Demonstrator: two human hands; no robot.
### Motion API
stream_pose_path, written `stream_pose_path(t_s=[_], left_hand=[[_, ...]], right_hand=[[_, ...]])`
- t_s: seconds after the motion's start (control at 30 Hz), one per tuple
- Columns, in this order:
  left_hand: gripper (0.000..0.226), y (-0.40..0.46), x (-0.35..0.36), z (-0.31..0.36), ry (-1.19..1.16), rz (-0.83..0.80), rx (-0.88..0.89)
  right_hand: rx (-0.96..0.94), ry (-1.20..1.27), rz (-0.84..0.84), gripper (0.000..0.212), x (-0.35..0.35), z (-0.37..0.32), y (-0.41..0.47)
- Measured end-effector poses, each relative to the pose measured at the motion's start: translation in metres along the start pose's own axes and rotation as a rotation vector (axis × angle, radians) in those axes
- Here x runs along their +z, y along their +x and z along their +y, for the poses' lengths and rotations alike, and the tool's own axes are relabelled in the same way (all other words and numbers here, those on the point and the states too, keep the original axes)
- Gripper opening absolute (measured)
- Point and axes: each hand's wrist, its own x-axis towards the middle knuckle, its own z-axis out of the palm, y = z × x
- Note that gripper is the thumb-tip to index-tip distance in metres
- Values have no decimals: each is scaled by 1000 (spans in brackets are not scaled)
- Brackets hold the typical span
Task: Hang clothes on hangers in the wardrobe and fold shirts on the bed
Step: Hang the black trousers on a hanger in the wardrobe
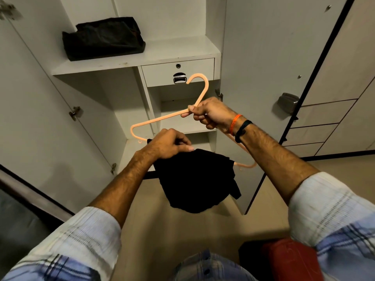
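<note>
Head view looks down past two forearms in rolled-up checked sleeves, both stretched forward toward the open wardrobe [129,63]. The right hand [211,114], at about one o'clock from the frame's centre, has its fingers curled round the neck of a peach plastic hanger [162,118], just below the hook; the hook points up toward twelve o'clock, in front of a small drawer [162,75] with a keyhole and a metal pull. An orange band [234,124] and a dark band [243,130] circle the right wrist. The left hand [170,145], near the centre, is turned knuckles-up with thumb and fingers pinching the top edge of a black garment [194,181]. The garment hangs bunched below that hand toward six o'clock, draped over the hanger's lower bar, whose far end shows at four o'clock. On the wardrobe shelf at eleven o'clock lies a folded dark cloth [103,37]. A red object [292,260] sits on the floor at five o'clock; faint marks on it cannot be read. No legible writing or brand shows anywhere.
</note>
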Motion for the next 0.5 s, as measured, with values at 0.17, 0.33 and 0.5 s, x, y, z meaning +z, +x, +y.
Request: stream_pose_path(t_s=[0.17, 0.33, 0.5], left_hand=[[36, 5, 25, 11, 8, -64, 89], [36, 6, 38, 23, -18, 65, 174], [23, 8, 51, 31, 7, 49, 203]], right_hand=[[-25, -23, -8, 31, 2, -4, 4], [-25, -12, -5, 30, 2, -5, 5], [-29, -12, -1, 29, 2, -5, 5]])
